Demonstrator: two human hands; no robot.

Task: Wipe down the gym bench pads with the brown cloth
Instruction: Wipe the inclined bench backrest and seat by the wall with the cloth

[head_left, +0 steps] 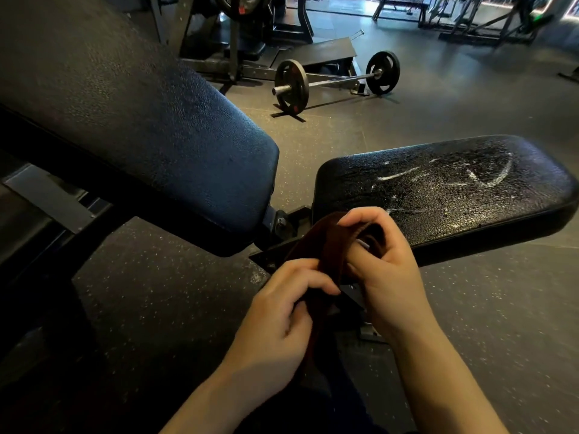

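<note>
The brown cloth [316, 245] is bunched between both hands, just in front of the gap between the two bench pads. My left hand [279, 321] grips its lower part with curled fingers. My right hand [379, 261] holds the upper fold, fingers curled over the top. The black seat pad [454, 189] lies to the right, with white streaks and wet-looking speckles on its surface. The large inclined back pad [141, 126] rises to the upper left. Neither hand touches a pad.
The bench's metal frame and hinge bracket [282, 223] sit under the pads. A barbell with black plates [332, 79] lies on the speckled rubber floor behind. More racks and benches stand at the back [401, 10].
</note>
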